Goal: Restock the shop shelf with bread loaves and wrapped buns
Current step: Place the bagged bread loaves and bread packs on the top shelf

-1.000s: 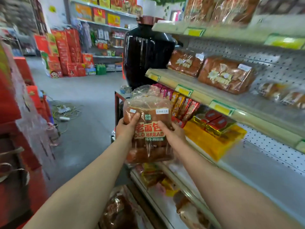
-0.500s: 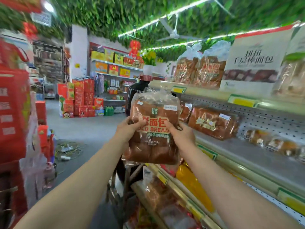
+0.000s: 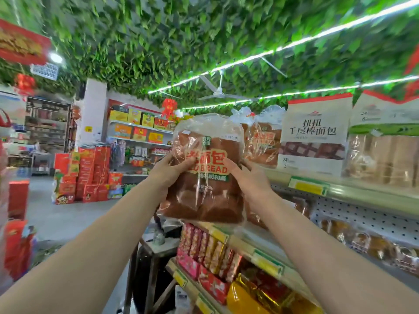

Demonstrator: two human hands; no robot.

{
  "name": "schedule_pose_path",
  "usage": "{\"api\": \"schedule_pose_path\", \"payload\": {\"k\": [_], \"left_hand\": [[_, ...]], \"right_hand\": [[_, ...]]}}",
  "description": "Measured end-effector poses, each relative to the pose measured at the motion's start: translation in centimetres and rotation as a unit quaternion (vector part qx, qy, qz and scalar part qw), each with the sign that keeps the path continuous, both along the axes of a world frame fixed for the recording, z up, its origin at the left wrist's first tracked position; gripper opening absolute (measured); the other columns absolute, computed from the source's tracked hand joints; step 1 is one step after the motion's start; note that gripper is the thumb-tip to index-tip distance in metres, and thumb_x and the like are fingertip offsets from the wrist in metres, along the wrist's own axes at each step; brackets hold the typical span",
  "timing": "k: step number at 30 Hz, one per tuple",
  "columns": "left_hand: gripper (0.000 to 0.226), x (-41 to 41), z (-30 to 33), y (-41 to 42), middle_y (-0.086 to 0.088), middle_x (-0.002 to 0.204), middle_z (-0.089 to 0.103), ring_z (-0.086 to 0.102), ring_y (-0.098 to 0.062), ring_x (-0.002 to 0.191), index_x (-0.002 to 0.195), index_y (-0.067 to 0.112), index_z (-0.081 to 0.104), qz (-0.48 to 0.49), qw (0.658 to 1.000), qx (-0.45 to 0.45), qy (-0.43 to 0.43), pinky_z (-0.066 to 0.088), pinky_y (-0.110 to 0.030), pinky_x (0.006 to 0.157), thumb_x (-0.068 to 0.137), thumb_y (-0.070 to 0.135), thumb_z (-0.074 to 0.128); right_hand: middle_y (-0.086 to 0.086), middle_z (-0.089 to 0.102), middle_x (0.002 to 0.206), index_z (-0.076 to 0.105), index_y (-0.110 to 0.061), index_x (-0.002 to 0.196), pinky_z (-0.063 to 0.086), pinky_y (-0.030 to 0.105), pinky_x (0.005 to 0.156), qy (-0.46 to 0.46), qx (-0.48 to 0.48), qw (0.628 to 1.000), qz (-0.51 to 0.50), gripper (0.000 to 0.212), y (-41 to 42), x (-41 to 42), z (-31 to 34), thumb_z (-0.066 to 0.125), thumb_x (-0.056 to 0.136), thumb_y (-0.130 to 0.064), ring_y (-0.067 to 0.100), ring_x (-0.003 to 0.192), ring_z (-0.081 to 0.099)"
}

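Clear plastic wraps the brown bread loaf [image 3: 207, 175], which is held upright in the air at the near end of the top shelf [image 3: 367, 196]. It is gripped at its left edge by the left hand [image 3: 169, 172], thumb across the printed label, and at its right edge by the right hand [image 3: 250, 180], fingers curled round the wrapper. Just behind it on that shelf, another bagged loaf [image 3: 260, 141] is seen, then a white bread pack [image 3: 314, 137]. Wrapped buns [image 3: 371, 243] lie on the shelf below, and snack packets [image 3: 208, 250] are ranged lower still.
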State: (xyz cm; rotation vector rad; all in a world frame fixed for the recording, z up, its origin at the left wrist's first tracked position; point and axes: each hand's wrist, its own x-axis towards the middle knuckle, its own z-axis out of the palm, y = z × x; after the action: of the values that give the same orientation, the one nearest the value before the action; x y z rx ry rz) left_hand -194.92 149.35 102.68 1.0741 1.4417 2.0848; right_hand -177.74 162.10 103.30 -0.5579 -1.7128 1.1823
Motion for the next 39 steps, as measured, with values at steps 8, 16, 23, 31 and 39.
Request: {"api": "schedule_pose_path", "payload": {"k": [8,16,23,31,39], "left_hand": [[0.043,-3.4,8.4,7.2,-0.004,0.095,0.072,0.068,-0.011,0.069,0.117,0.016,0.062,-0.055,0.995,0.05,0.064,0.05,-0.021,0.055,0.081,0.032,0.081],[0.059,-9.1,12.5,13.7,-0.004,0.117,0.072,0.072,-0.014,0.091,0.125,0.023,0.065,-0.096,0.982,0.121,0.11,0.059,-0.028,0.08,0.074,0.045,0.086],[0.051,-14.8,14.2,20.0,0.003,0.111,0.076,0.071,-0.023,0.106,0.115,0.032,0.07,-0.132,0.968,0.164,0.139,0.054,-0.046,0.099,0.07,0.045,0.088],[0.039,-19.8,14.8,26.3,0.0,0.103,0.077,0.073,-0.01,0.09,0.124,0.017,0.066,-0.175,0.955,0.182,0.158,0.056,-0.019,0.072,0.087,0.019,0.077],[0.029,-24.2,13.1,31.9,-0.005,0.097,0.078,0.073,-0.022,0.087,0.113,0.031,0.069,-0.187,0.957,0.165,0.15,0.06,-0.04,0.083,0.086,0.025,0.078]], "right_hand": [[-0.01,0.072,0.115,0.068,-0.032,0.124,0.056,0.043,0.096,0.027,0.095,0.989,-0.106,0.079,3.8,-1.2,8.2,0.084,0.057,-0.071,0.017,0.103,0.07],[-0.009,0.073,0.108,0.062,-0.042,0.116,0.052,0.025,0.074,0.007,0.161,0.976,-0.149,0.043,7.1,-4.7,12.6,0.077,0.079,-0.058,0.01,0.093,0.07],[-0.008,0.067,0.127,0.043,-0.042,0.148,0.05,0.039,0.104,0.004,0.181,0.965,-0.19,0.079,11.3,-9.3,14.0,0.077,0.078,-0.059,0.012,0.109,0.066],[-0.007,0.058,0.135,0.037,-0.04,0.152,0.051,0.033,0.095,0.037,0.157,0.967,-0.195,0.077,15.8,-13.8,13.5,0.077,0.086,-0.043,0.012,0.115,0.06],[-0.005,0.057,0.13,0.039,-0.039,0.151,0.051,0.02,0.082,0.016,0.126,0.966,-0.225,0.07,18.9,-17.8,11.8,0.073,0.09,-0.039,0.012,0.113,0.06]]}}
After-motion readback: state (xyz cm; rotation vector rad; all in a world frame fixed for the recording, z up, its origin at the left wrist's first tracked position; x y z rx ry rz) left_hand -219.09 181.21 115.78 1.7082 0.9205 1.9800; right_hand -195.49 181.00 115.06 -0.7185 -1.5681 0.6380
